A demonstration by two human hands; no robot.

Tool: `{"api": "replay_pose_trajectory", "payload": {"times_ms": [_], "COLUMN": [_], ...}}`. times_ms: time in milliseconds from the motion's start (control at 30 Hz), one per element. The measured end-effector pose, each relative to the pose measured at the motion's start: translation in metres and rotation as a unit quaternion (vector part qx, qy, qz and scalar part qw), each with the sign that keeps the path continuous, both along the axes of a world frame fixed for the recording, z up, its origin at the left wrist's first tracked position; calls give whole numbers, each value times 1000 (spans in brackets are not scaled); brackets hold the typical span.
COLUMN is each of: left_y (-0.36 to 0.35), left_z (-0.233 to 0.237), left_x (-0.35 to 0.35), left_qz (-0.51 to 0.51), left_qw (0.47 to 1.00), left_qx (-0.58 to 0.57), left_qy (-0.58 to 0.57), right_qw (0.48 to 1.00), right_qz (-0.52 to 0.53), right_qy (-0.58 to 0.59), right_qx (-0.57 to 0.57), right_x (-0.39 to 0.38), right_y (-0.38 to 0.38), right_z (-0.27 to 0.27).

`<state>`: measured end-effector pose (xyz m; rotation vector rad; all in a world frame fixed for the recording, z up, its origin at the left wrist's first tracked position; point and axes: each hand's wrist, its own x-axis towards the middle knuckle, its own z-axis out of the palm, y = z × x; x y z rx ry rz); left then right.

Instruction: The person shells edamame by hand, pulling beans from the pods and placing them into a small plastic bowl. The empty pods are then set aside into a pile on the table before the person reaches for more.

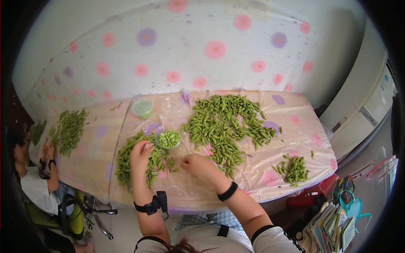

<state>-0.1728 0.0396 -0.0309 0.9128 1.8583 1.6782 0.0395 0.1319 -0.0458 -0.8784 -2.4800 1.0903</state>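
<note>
My left hand [141, 153] is above a heap of green soybean pods [125, 163], its fingertips drawn together; whatever they hold is too small to make out. Just beyond it stands a clear round bowl of shelled green beans [170, 138]. My right hand [195, 164] is low over the table, to the right of the heap, with its fingers curled in; their contents are hidden. A few loose pods [170, 164] lie between the two hands. Farther right spreads a large pile of pods [219, 122].
A round translucent tub [142, 107] stands behind the bowl. A small pod pile [295, 170] lies near the right edge of the plastic-covered table [261, 168]. At left, another person [40, 185] sits by more pods [71, 131]. Books [331, 230] are stacked at lower right.
</note>
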Motion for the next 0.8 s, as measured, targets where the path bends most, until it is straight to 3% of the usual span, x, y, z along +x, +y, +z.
{"api": "replay_pose_trajectory", "payload": {"times_ms": [167,267,467,567,633,800], "left_y": [-6,-8,-23,-21,-18,-10], "left_z": [24,31,25,12,6,0], "left_x": [34,43,46,50,56,79], "left_qz": [30,10,-18,-33,-47,-92], "left_qw": [998,998,998,997,996,988], "left_qx": [33,52,45,36,35,21], "left_qy": [-33,-40,-43,-59,-63,-122], "right_qw": [995,995,993,989,969,960], "right_qz": [71,95,-23,-86,-161,-196], "right_qy": [72,-7,-71,-107,-138,-117], "right_qx": [-25,13,87,53,130,160], "right_x": [-61,-58,28,65,87,117], "right_y": [-11,-12,29,45,54,68], "right_z": [-7,4,-8,6,9,-15]}}
